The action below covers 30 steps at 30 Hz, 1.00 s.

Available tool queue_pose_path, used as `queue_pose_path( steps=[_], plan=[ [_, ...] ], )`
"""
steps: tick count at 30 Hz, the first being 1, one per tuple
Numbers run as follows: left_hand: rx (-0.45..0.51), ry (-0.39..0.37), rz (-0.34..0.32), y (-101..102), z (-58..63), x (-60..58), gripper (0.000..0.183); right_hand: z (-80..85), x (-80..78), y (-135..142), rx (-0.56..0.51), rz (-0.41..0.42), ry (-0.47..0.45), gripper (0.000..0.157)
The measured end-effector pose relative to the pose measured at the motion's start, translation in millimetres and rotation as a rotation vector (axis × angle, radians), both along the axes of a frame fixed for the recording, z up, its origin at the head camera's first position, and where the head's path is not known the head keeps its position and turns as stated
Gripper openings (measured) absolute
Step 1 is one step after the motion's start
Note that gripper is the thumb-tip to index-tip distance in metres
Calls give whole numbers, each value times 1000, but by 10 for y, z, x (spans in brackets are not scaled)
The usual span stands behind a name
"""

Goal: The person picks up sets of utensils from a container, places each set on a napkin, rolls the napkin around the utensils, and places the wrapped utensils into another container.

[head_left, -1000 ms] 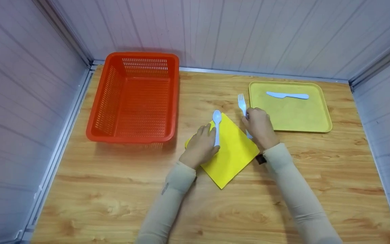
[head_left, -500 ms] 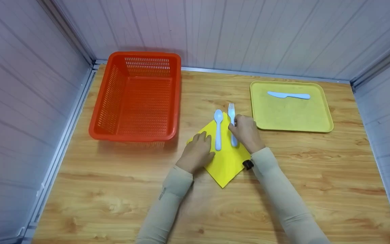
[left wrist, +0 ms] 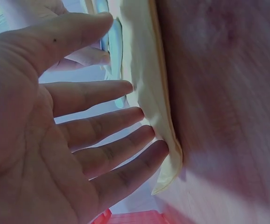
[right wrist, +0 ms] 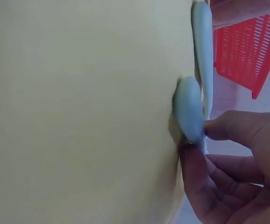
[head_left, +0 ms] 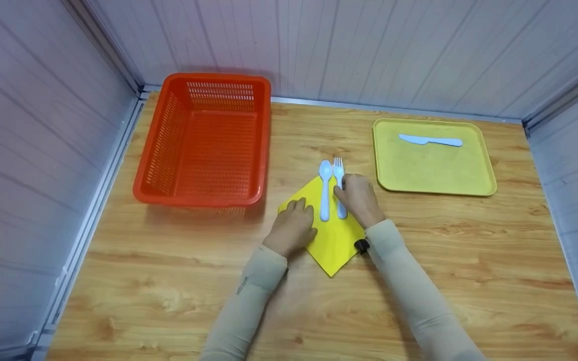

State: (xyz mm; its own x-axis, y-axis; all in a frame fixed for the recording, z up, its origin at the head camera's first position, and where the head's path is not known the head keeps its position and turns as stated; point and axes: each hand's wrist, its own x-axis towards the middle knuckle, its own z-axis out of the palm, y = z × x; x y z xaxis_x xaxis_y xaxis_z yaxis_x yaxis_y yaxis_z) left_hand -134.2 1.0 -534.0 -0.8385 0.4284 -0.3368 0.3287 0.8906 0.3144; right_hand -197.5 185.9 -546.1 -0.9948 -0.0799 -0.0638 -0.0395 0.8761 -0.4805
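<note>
A yellow folded napkin lies on the table like a diamond, one corner toward me. On it a white plastic spoon points away from me, bowl past the far corner. Close on its right, nearly parallel, is a white plastic fork. My right hand pinches the fork's handle between thumb and fingers; the right wrist view shows the handle end at the fingertips. My left hand rests on the napkin's left side. In the left wrist view its fingers are extended, tips at the napkin's edge.
At the back left stands a red plastic basket with slotted walls. A yellow tray sits at the back right, bearing a white plastic knife. Pale panel walls enclose the wooden table at the back and sides.
My right hand has carried the fork leftward from the napkin's right edge to beside the spoon. My left hand has let go of the spoon and now rests on the napkin.
</note>
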Motion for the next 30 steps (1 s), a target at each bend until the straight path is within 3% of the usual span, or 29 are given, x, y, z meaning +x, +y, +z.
queue_pose_path(
  steps=[8, 17, 30],
  plan=[
    [-27, 63, -35, -7, -28, 20, 52, -1, -4, -45, 3, -3, 18, 24],
    [-48, 148, -66, -23, -47, 54, 46, -43, 9, -66, -62, 22, 63, 36],
    [-28, 62, -24, -8, -49, 47, 51, -37, 28, -73, -93, 14, 62, 27]
  ],
)
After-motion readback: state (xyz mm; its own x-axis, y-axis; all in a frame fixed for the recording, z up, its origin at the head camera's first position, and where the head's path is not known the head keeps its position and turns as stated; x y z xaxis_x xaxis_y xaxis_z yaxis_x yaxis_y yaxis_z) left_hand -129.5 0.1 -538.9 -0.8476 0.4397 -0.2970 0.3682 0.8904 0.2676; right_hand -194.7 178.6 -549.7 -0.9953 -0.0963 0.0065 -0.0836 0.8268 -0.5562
